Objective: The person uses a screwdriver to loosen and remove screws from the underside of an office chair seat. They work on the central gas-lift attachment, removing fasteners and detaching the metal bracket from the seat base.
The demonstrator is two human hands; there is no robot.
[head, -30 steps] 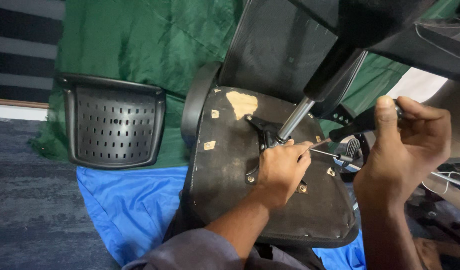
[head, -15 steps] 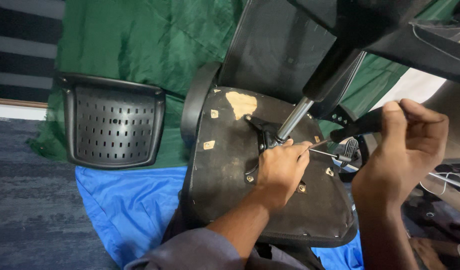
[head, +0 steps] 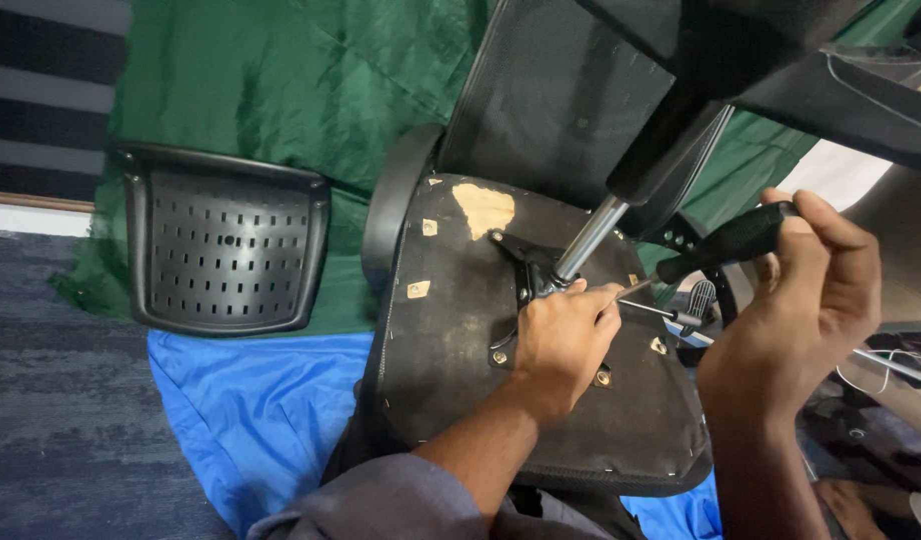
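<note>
An office chair seat [head: 451,330] lies upside down, its black underside facing me. A black metal mounting plate [head: 526,262] with a silver gas cylinder [head: 588,238] sits on it. My left hand [head: 561,340] rests on that plate, fingers curled around the tip of a screwdriver. My right hand [head: 806,300] grips the black screwdriver handle [head: 726,243], whose thin shaft [head: 636,288] slants down-left to the plate. Brass-coloured bolts [head: 603,378] show near the left hand.
A perforated black plastic chair panel [head: 226,250] leans against green cloth [head: 281,80] at the left. Blue cloth [head: 251,400] covers dark carpet [head: 61,400] under the seat. The chair back [head: 561,90] and a black armrest [head: 391,200] stand behind. Another chair's parts crowd the upper right.
My right hand has turned around the screwdriver handle, thumb shifting off the top and the handle now more exposed. The left hand has stayed on the plate.
</note>
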